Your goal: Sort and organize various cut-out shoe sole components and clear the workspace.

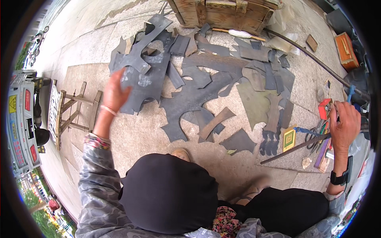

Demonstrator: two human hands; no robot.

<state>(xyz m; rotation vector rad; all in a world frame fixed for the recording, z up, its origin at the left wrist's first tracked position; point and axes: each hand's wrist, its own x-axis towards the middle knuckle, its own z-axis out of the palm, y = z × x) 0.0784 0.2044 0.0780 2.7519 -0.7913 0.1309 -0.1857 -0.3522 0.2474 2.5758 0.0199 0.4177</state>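
My left hand (114, 94) reaches out over the left side of the ground, slightly blurred, thumb and fingers apart, with nothing seen in it. Closest to it is a large dark grey sheet (152, 85), likely rubber or leather, with curved cut edges. Around it several offcuts are spread, including a large curved piece (198, 93), a brown strip (216, 122) and a greenish piece (254, 103). At the far right my right hand (346, 123) has its fingers curled; what they grip is hidden. A red object (324, 108) and a long dark bar (295, 149) lie beside it.
A wooden crate (222, 14) stands at the far side. On the left is a small wooden stool (77, 109), beside a parked vehicle (24, 123). Scissors (313, 134), a yellow box (289, 139) and other tools lie at right, below a long dark pole (317, 61).
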